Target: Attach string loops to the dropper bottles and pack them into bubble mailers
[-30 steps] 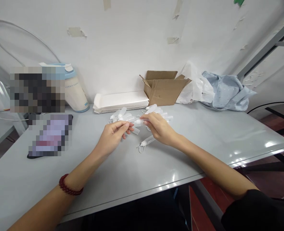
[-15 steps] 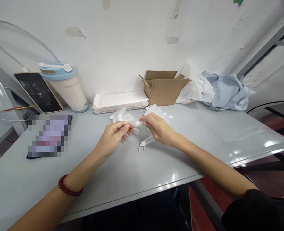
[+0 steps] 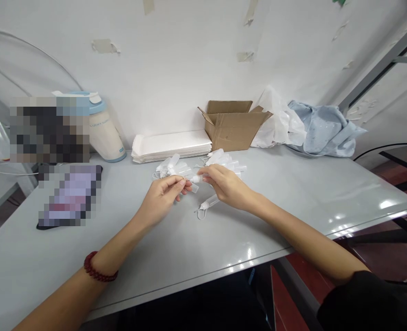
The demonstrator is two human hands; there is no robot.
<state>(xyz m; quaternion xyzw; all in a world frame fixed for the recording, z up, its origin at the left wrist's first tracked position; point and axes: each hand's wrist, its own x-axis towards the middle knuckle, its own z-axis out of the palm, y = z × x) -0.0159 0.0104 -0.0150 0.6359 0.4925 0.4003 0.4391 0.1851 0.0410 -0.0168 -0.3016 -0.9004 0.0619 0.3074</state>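
My right hand (image 3: 229, 186) has its fingers closed around a small clear squeeze bottle (image 3: 195, 179), its white neck pointing left. The thumb and forefinger of my left hand (image 3: 164, 196) pinch together at the bottle's thin tip; what lies between them is too small to make out. Just below my right hand, another needle-tip bottle (image 3: 208, 202) with a white looped strap lies on the table. Behind my hands are two loose piles of similar bottles, a left pile (image 3: 173, 164) and a right pile (image 3: 220, 157), partly covered by my fingers.
Against the wall stand a stack of flat white cartons (image 3: 172, 143), an open cardboard box (image 3: 236, 131), a white plastic bag (image 3: 275, 119) and a light blue cloth (image 3: 324, 128). A blue-lidded tumbler (image 3: 109, 135) and a blurred-out flat item (image 3: 70, 195) are on the left of the grey table (image 3: 176, 262).
Both hands stay nearly where they were, with the bottle still between them. The view has shifted very slightly, and the phone at the left is now blurred out.
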